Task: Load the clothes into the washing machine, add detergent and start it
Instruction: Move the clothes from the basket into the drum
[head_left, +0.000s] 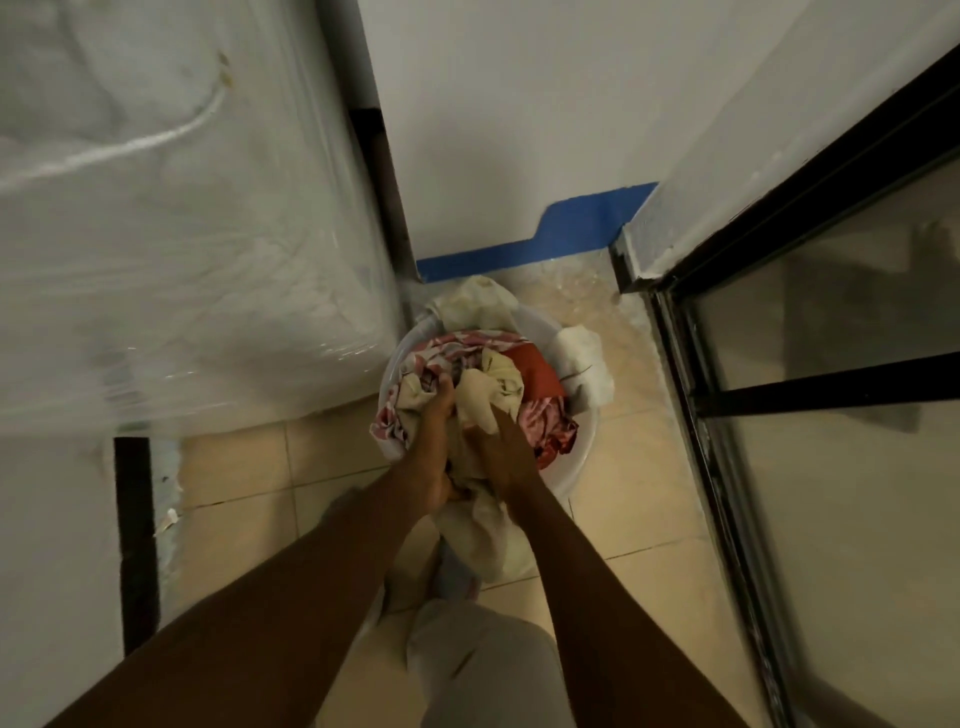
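Note:
A white basin (582, 457) stands on the tiled floor, heaped with clothes: cream pieces, a red-and-white patterned cloth (447, 358) and an orange-red garment (537, 376). My left hand (434, 441) and my right hand (501, 447) reach down into the heap, and both grip a cream garment (480, 405) whose tail hangs down over the basin's near rim. The washing machine (182, 234) stands at the left, wrapped in clear plastic film; only its side shows.
A white wall with a blue skirting strip (519, 254) is behind the basin. A black-framed glass door (810, 415) runs along the right. The floor strip between machine and door is narrow. My light trouser leg (483, 670) is below the basin.

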